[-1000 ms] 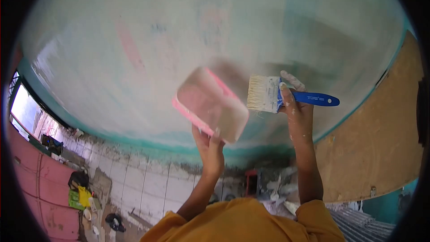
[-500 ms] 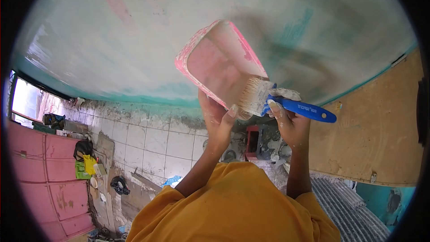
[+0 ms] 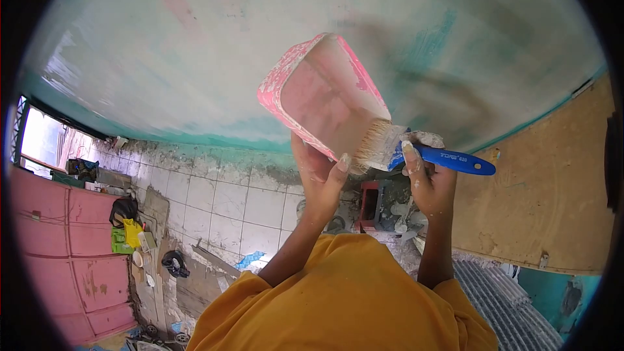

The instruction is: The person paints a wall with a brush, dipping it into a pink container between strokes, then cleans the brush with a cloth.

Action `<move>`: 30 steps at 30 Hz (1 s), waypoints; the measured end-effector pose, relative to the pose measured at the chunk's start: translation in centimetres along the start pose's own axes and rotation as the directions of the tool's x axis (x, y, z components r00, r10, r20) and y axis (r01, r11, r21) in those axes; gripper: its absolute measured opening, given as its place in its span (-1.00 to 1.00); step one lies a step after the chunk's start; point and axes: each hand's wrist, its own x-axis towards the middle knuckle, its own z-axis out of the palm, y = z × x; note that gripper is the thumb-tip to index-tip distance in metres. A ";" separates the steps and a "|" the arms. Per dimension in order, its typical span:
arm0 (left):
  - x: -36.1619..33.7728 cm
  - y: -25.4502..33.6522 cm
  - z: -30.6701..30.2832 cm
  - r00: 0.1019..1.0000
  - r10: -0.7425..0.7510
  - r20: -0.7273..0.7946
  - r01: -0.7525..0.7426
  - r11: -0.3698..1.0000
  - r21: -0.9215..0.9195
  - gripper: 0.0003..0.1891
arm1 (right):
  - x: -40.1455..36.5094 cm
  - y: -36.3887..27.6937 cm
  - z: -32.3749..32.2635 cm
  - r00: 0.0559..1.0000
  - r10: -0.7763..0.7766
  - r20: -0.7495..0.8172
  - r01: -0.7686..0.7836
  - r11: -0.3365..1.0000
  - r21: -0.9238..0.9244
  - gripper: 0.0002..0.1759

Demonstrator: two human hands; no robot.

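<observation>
- The left hand grasps the pink container by its lower edge, the thumb against the near side; the other fingers are partly hidden behind and beneath it.
- The container lies above this grip and extends up toward the wall side of the view. It is tilted, its open mouth turned toward the camera, with whitish smears over its pink outer side.
- The right hand is closed around the brush where the blue handle meets the head, thumb on the near face and a whitened finger along the upper side.
- From that grip the bristles point left — across the lower right end of the container's mouth — while the handle runs out to the right, past the hand. Whether the bristles touch the container's inner surface is hard to tell.
- The two hands are apart, with the brush head between them.
- Both are held in front of the pale, green-streaked wall, above the person's mustard shirt.
- White floor tiles show below left, a pink panel farther left — and at right a brown board, with corrugated sheets below it.
</observation>
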 end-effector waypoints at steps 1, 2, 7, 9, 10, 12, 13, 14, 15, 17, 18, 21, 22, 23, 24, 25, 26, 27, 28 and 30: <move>0.0 0.1 0.1 1.000 0.004 0.000 -0.004 1.000 -0.002 -0.04 | 0.0 0.0 -0.1 1.000 -0.005 0.000 0.005 1.000 -0.001 -0.77; 0.0 0.1 0.2 1.000 -0.008 -0.005 0.008 0.999 -0.031 -0.05 | 0.1 0.0 -0.2 0.999 0.047 -0.001 -0.047 0.998 0.052 -0.78; -0.8 -0.5 -0.1 0.998 -0.048 -0.036 0.044 0.995 -0.090 -0.08 | 0.2 0.0 0.1 0.994 0.079 -0.068 -0.063 0.975 0.213 -0.80; -1.0 -0.9 -0.5 0.997 -0.032 -0.070 0.026 0.996 -0.080 -0.09 | 0.3 -0.3 0.3 0.960 0.229 -0.160 -0.174 0.939 0.297 -0.88; -1.0 -1.1 -0.8 0.993 -0.067 -0.100 0.062 0.997 -0.056 -0.09 | 0.4 0.1 0.0 0.967 0.178 -0.185 -0.119 0.950 0.290 -0.88; -0.7 -0.9 -1.2 0.987 -0.092 -0.131 0.081 0.993 -0.087 -0.04 | 0.8 1.2 -0.5 0.963 0.131 -0.236 -0.056 0.952 0.300 -0.88; -0.6 -0.5 -1.1 0.986 -0.095 -0.138 0.078 0.989 -0.126 0.01 | 1.3 1.5 -0.5 0.956 0.156 -0.250 -0.067 0.941 0.330 -0.88; -0.4 -0.3 -1.1 0.986 -0.088 -0.142 0.065 0.986 -0.155 0.02 | 1.8 1.8 -0.7 0.962 0.129 -0.241 -0.043 0.942 0.333 -0.88; -0.2 -0.1 -1.3 0.986 -0.084 -0.146 0.057 0.982 -0.179 0.04 | 2.6 1.9 -0.8 0.967 0.109 -0.231 -0.025 0.940 0.339 -0.88; -0.1 0.3 -1.7 0.978 -0.135 -0.162 0.101 0.973 -0.206 0.04 | 4.5 0.8 -1.2 0.970 0.057 -0.236 0.028 0.940 0.341 -0.87; 0.2 0.4 -1.8 0.985 -0.098 -0.140 0.066 0.975 -0.214 0.04 | 5.6 0.1 -1.4 0.973 0.054 -0.225 0.027 0.940 0.341 -0.85; 0.6 1.1 -2.0 0.983 -0.121 -0.137 0.084 0.965 -0.250 0.05 | 9.7 -3.9 -2.8 0.972 -0.068 -0.227 0.142 0.933 0.331 -0.80; 0.8 1.3 -1.9 0.982 -0.126 -0.140 0.087 0.963 -0.256 0.04 | 11.4 -5.6 -3.4 0.976 -0.119 -0.182 0.179 0.913 0.367 -0.78; 0.9 1.6 -2.0 0.980 -0.134 -0.144 0.093 0.961 -0.261 0.04 | 13.1 -7.1 -3.8 0.943 -0.270 -0.196 0.318 0.905 0.282 -0.77; 1.1 1.9 -2.1 0.984 -0.120 -0.132 0.081 0.961 -0.265 0.04 | 14.9 -8.8 -4.1 0.886 -0.418 -0.199 0.454 0.869 0.196 -0.75; 1.3 2.2 -2.3 0.980 -0.137 -0.141 0.096 0.959 -0.266 0.03 | 16.4 -11.3 -4.4 0.848 -0.500 -0.175 0.516 0.855 0.055 -0.73; 1.6 2.5 -2.5 0.977 -0.153 -0.149 0.109 0.958 -0.266 0.02 | 17.7 -14.3 -4.7 0.805 -0.575 -0.143 0.569 0.818 -0.086 -0.70; 1.8 2.7 -2.8 0.982 -0.136 -0.134 0.097 0.960 -0.263 0.02 | 18.8 -17.3 -4.8 0.674 -0.733 -0.097 0.686 0.669 -0.287 -0.66; 2.1 2.9 -3.1 0.974 -0.162 -0.159 0.132 0.974 -0.182 -0.02 | 20.2 -20.3 -4.9 0.527 -0.850 -0.011 0.748 0.470 -0.469 -0.62; 2.8 3.9 -3.5 0.969 -0.178 -0.174 0.162 0.981 -0.103 -0.05 | 23.3 -25.0 -5.4 0.376 -0.921 0.104 0.714 0.217 -0.665 -0.62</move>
